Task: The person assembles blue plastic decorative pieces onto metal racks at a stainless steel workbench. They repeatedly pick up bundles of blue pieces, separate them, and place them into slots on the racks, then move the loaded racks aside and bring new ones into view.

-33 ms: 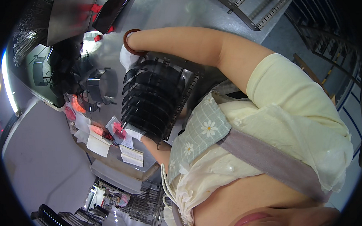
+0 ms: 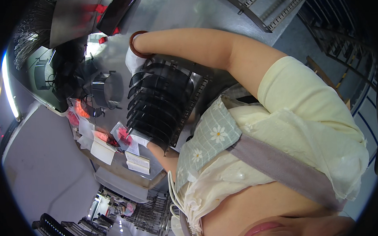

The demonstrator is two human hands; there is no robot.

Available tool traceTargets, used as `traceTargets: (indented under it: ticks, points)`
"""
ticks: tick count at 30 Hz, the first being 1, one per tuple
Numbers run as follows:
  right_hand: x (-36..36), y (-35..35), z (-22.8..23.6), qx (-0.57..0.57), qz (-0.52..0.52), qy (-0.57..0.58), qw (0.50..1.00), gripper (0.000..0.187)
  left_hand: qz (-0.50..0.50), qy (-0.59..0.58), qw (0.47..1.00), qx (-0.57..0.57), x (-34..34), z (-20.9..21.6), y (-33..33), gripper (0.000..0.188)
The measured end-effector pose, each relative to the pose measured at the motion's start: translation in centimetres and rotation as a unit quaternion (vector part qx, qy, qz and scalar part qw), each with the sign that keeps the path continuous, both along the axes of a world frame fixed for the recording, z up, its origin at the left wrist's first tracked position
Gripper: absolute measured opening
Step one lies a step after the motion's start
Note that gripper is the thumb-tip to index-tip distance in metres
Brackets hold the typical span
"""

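Observation:
A row of curved, glossy dark visor-like plates (image 2: 157,104) sits in a black metal rack with a notched rail (image 2: 192,105), close in front of my body. My right hand (image 2: 133,61), in a white glove below a brown bracelet, is at the upper end of the row. At the lower end is my left hand (image 2: 139,139), also white-gloved, against the last plate. The fingers of both hands are mostly hidden behind the plates and the rack, so their grip does not show.
On the metal table (image 2: 177,18) stand a loose curved dark visor (image 2: 107,89), a dark flat phone-like slab (image 2: 116,14) and an open notebook (image 2: 137,162). Pink and orange pieces in plastic bags (image 2: 122,135) lie near the table's edge. Another notched metal frame (image 2: 254,11) is at the top.

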State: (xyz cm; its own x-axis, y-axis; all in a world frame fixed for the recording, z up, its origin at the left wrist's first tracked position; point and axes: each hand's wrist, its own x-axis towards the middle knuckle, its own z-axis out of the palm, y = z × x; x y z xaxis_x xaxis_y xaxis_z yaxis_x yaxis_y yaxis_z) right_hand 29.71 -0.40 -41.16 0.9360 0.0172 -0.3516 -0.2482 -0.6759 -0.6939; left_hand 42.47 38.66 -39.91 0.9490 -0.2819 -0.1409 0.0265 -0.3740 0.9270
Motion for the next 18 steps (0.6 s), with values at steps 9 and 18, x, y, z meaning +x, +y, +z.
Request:
traceTargets:
  ticks: [9,18]
  points:
    - [-4.7,0.0,7.1,-0.01,0.035,-0.059,0.998,0.096,-0.026,0.135,0.985,-0.106,-2.1,1.8,-0.7,0.031]
    - [-5.0,0.2,8.2,-0.099,-0.139,-0.107,0.979,0.055,-0.197,-0.202,0.93,0.234,-1.2,2.6,-0.6,0.049]
